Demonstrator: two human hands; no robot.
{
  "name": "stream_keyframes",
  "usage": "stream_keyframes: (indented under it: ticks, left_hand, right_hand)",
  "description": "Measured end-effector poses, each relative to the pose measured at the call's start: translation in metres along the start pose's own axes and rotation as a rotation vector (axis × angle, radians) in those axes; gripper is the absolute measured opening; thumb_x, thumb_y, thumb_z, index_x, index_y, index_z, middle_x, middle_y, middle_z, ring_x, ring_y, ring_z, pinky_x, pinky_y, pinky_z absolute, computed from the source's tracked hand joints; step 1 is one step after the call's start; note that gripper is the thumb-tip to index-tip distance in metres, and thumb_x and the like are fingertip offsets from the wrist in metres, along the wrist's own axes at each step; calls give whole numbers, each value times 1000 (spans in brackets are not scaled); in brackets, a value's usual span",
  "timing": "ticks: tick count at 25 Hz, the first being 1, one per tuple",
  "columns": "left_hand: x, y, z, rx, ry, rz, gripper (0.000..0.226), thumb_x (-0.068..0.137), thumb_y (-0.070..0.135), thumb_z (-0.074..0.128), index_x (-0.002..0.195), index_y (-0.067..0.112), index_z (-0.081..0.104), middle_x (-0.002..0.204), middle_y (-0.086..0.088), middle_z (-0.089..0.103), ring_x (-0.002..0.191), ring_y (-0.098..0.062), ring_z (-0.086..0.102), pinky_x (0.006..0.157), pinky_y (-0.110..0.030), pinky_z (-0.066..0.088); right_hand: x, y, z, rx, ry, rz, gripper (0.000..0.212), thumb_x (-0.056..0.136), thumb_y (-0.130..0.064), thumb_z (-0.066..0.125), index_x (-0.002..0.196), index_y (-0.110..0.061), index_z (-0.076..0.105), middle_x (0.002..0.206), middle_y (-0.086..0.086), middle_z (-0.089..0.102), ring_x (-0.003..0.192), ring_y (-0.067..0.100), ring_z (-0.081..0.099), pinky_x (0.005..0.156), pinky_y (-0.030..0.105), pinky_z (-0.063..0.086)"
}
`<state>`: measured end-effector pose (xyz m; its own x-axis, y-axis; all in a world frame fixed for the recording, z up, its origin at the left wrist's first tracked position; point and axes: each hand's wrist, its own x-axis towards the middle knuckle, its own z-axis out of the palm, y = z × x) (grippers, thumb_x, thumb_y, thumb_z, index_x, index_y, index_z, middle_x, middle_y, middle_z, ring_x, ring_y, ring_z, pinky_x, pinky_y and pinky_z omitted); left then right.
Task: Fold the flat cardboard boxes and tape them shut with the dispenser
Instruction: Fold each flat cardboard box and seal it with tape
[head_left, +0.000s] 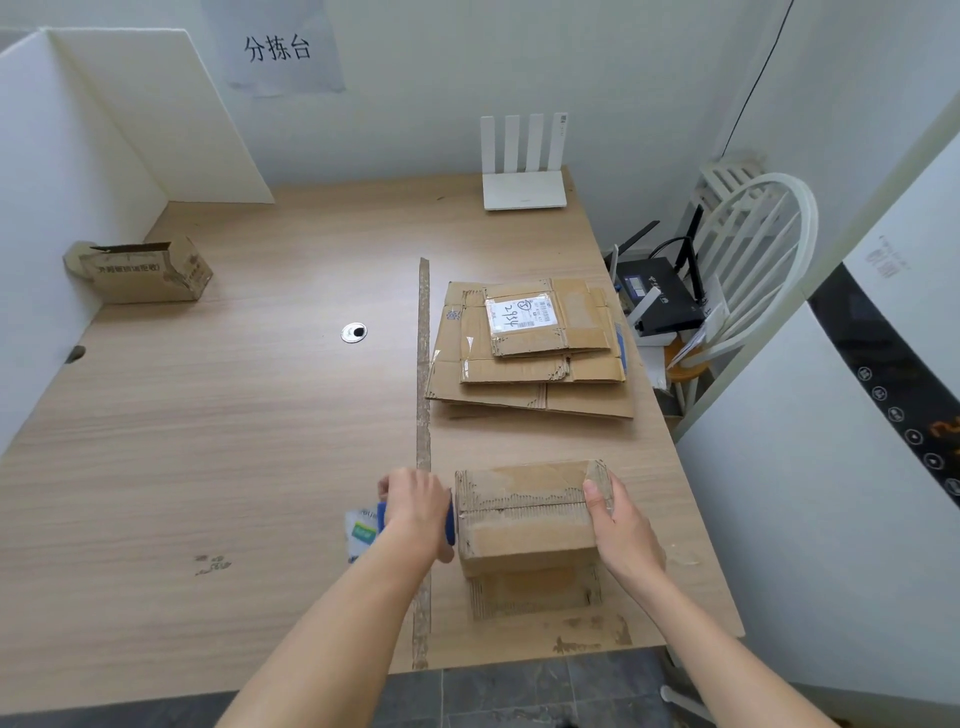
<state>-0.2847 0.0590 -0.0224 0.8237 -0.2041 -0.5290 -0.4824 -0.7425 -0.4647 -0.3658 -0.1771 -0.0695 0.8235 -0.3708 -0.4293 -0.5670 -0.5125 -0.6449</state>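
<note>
- Resting on the wooden table near its front edge, the folded box sits below the stack of flat boxes.
- Right hand grasps the box's right end.
- Left hand grips the blue tape dispenser against the box's left end.

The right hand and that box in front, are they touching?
Touching. The head view shows the right hand wrapped over the right end of the box, thumb on its top, no gap.
</note>
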Motion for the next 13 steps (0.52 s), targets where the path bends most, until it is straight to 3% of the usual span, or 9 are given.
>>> stream_keyframes:
  ticks: [4, 7, 10, 13]
  left_hand:
    - [-6, -7, 64, -336, 105, -181, 67, 69, 78, 60, 98, 20, 44, 75, 11, 53, 58, -15, 49, 56, -25, 33]
    - [-12, -15, 109, -496, 232, -296, 66, 78, 79, 54, 109, 22, 40, 87, 8, 64, 70, -19, 61, 63, -31, 38]
    - [-12, -9, 153, -628, 235, -378, 58, 82, 49, 75, 120, 14, 49, 82, 0, 65, 70, -24, 65, 63, -35, 37]
    - [-10, -1, 171, -706, 244, -442, 77, 64, 16, 90, 127, 6, 47, 71, -9, 59, 58, -30, 60, 52, -35, 36]
  right_hand:
    - [4, 7, 3, 16, 2, 0, 80, 90, -81, 18, 156, -36, 27, 148, -3, 54, 133, 28, 52, 104, 50, 46]
    - [5, 9, 6, 21, 7, 2, 77, 93, -78, 20, 157, -35, 26, 149, -2, 52, 134, 28, 50, 104, 50, 44]
    - [8, 9, 8, 17, 14, 6, 77, 94, -76, 21, 158, -34, 24, 152, -1, 49, 137, 29, 48, 106, 51, 42]
    - [5, 7, 9, 24, 22, 16, 73, 97, -73, 23, 158, -34, 23, 153, -1, 48, 139, 29, 46, 107, 52, 40]
